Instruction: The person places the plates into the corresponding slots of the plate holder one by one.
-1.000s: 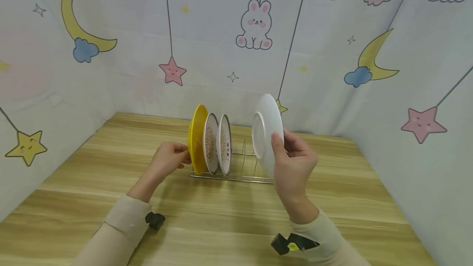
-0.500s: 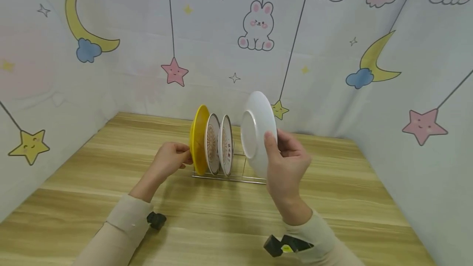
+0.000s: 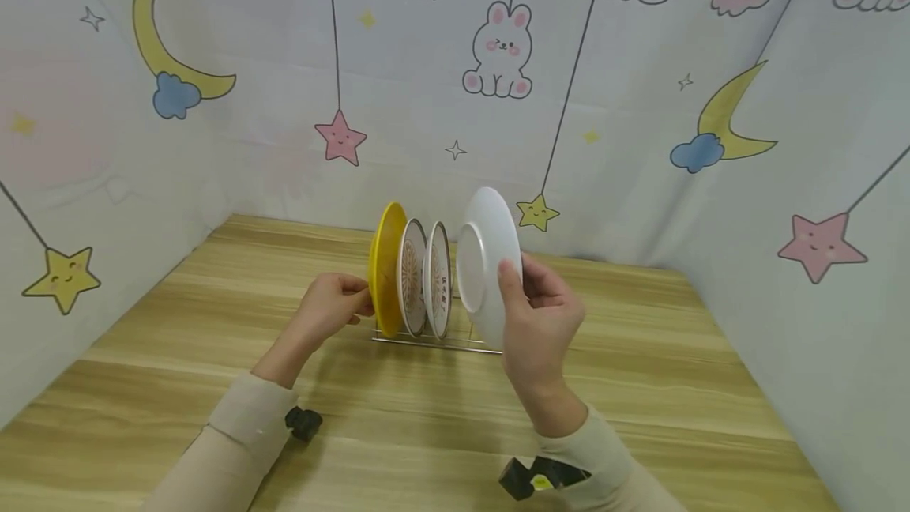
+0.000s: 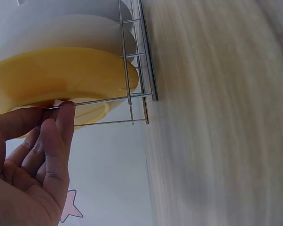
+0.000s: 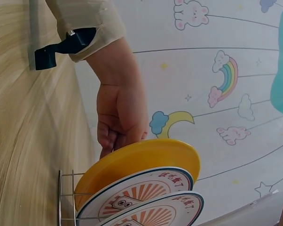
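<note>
My right hand [image 3: 543,326] grips the near edge of a white plate [image 3: 472,267], thumb on its underside. The plate stands on edge, over the right part of a wire dish rack [image 4: 147,47]; whether it touches the rack cannot be told. My left hand [image 3: 330,308] pinches the rack's left end wire with thumb and fingertips, beside a yellow plate [image 3: 384,275]. Upright in the rack, right of the yellow plate, are two white plates with printed centres, a left one [image 3: 411,279] and a right one [image 3: 438,283]. In the right wrist view my right hand is nearly out of frame.
A wood-grain table [image 3: 398,433] carries the rack near its back edge. Behind and on both sides hangs a white cloth [image 3: 398,69] printed with moons, stars and rabbits. Black wrist cameras sit on both cuffs, one on the left [image 3: 303,423], one on the right [image 3: 517,480].
My right hand has carried the white plate leftward, toward the printed plates, and then slightly down. My left hand keeps its hold on the rack. The view has shifted slightly.
</note>
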`<state>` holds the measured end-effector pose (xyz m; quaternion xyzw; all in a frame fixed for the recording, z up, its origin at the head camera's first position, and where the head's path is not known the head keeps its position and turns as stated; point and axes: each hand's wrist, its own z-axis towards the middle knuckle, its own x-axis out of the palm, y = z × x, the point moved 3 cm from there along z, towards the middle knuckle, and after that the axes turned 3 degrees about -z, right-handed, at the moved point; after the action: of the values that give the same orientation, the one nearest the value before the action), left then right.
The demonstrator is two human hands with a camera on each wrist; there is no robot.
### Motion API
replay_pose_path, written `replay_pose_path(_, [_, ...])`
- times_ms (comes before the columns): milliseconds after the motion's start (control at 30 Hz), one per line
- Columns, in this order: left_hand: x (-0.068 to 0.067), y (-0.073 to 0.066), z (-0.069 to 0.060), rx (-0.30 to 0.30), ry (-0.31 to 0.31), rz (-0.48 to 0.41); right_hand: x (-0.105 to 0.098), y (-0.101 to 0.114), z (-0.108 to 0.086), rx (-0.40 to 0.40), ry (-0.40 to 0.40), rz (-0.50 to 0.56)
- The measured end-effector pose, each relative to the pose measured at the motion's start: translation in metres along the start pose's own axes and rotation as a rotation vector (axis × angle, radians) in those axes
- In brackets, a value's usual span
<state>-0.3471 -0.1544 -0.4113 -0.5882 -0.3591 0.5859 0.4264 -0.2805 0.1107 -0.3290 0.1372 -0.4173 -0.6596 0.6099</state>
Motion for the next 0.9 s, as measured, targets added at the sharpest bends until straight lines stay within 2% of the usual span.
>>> replay_pose_path(367, [0.000, 0.001, 0.000, 0.002, 0.002, 0.005, 0.003, -0.018, -0.005, 0.035, -0.025, -0.039])
replay_pose_path(900, [0.000, -0.001, -0.002, -0.009, 0.004, -0.002, 0.002, -0.052, -0.010, 0.081, -0.018, -0.102])
